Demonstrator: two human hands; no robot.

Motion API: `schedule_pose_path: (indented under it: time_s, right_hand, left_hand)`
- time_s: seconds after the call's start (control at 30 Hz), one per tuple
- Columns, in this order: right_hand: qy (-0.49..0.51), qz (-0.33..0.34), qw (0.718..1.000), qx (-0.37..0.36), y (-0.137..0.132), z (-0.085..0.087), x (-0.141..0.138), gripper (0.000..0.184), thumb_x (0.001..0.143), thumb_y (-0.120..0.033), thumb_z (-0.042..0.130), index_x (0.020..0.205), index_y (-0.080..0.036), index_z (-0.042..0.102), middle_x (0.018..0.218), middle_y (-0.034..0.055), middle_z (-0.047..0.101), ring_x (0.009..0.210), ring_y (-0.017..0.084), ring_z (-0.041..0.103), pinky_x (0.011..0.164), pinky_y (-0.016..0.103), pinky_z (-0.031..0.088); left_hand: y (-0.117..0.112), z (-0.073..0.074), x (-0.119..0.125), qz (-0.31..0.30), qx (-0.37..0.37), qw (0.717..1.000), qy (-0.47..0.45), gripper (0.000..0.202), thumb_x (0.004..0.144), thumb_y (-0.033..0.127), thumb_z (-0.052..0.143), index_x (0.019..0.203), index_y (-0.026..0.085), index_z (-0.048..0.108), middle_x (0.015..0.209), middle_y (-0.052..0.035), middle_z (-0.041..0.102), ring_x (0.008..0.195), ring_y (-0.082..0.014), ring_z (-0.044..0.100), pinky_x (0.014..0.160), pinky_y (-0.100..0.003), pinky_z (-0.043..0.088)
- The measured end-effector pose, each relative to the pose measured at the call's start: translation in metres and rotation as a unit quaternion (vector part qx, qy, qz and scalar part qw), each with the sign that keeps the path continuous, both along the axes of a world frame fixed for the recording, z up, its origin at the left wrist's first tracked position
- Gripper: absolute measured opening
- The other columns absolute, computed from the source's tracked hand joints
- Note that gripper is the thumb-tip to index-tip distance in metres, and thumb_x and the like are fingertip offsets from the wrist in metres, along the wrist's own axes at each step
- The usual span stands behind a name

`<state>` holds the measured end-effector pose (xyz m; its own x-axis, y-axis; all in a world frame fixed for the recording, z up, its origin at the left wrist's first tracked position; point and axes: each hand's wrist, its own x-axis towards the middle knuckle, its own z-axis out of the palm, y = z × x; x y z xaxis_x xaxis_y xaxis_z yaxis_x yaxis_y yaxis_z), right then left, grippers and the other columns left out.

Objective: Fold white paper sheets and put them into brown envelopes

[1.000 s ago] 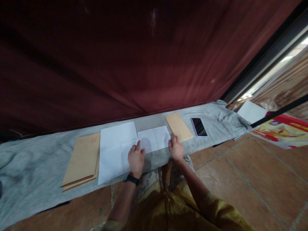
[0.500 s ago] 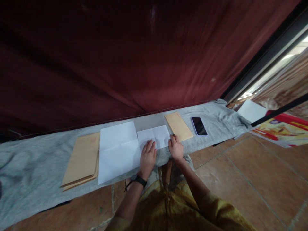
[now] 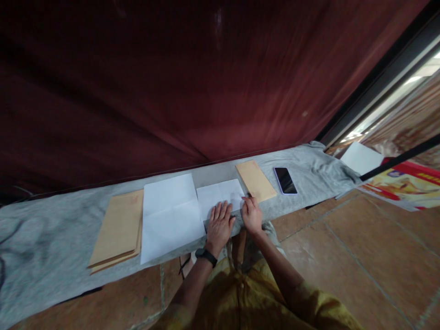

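Note:
A small folded sheet of white paper (image 3: 216, 193) lies crosswise in front of me, with a crease near its middle. My left hand (image 3: 220, 224), a dark watch on its wrist, rests flat with fingers stretched on the sheet's near edge. At the sheet's right edge, the curled fingers of my right hand (image 3: 252, 214) pinch its near corner. Just beyond that hand is a single tan envelope (image 3: 256, 179). To the left lie larger white sheets (image 3: 170, 220) with a fold line, beside a stack of tan envelopes (image 3: 117, 227).
A grey cloth (image 3: 44, 243) covers the narrow bench. A phone (image 3: 285, 180) lies right of the single envelope. Dark red sheeting (image 3: 172, 91) hangs along the far side. A red and yellow printed package (image 3: 405, 183) and a black bar are at the right, above tiled floor (image 3: 343, 238).
My left hand has slid right and toward me along the folded paper, its fingers more spread. My right hand has shifted slightly toward me, fingers more curled at the paper's edge.

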<state>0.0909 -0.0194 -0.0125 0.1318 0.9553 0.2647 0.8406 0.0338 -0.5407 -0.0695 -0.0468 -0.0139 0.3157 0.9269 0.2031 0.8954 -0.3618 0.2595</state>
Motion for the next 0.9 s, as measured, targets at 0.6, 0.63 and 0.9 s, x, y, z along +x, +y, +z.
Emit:
schedule_pose_path:
  time_s: [0.6,0.63,0.9]
  right_hand:
    - [-0.096,0.232,0.968,-0.007,0.036,0.0,-0.037,0.044,0.104,-0.033,0.041,0.144,-0.018,0.052,0.154,0.0114,0.047,0.144,0.023,0.039,0.12,0.046,0.03]
    - [-0.101,0.224,0.969,-0.01,0.036,0.0,-0.036,0.044,0.104,-0.034,0.041,0.144,-0.018,0.052,0.155,0.0115,0.046,0.145,0.024,0.039,0.12,0.046,0.03]
    - [-0.129,0.169,0.977,-0.024,0.035,-0.003,-0.028,0.046,0.103,-0.03,0.042,0.147,-0.019,0.049,0.155,0.0106,0.046,0.146,0.025,0.037,0.12,0.046,0.03]
  left_hand:
    - [0.004,-0.003,-0.012,0.086,0.003,0.996,-0.006,0.054,0.096,0.02,0.036,0.148,0.007,0.043,0.154,-0.0189,0.046,0.147,-0.0287,0.036,0.12,-0.05,0.033]
    - [0.007,-0.001,-0.011,0.093,-0.004,0.996,-0.006,0.054,0.096,0.019,0.035,0.148,0.006,0.043,0.153,-0.0196,0.046,0.147,-0.0291,0.037,0.119,-0.049,0.033]
    - [0.051,0.005,-0.007,0.071,-0.043,0.996,0.014,0.053,0.1,0.029,0.035,0.15,0.013,0.043,0.161,-0.014,0.036,0.151,-0.0316,0.027,0.123,-0.053,0.023]
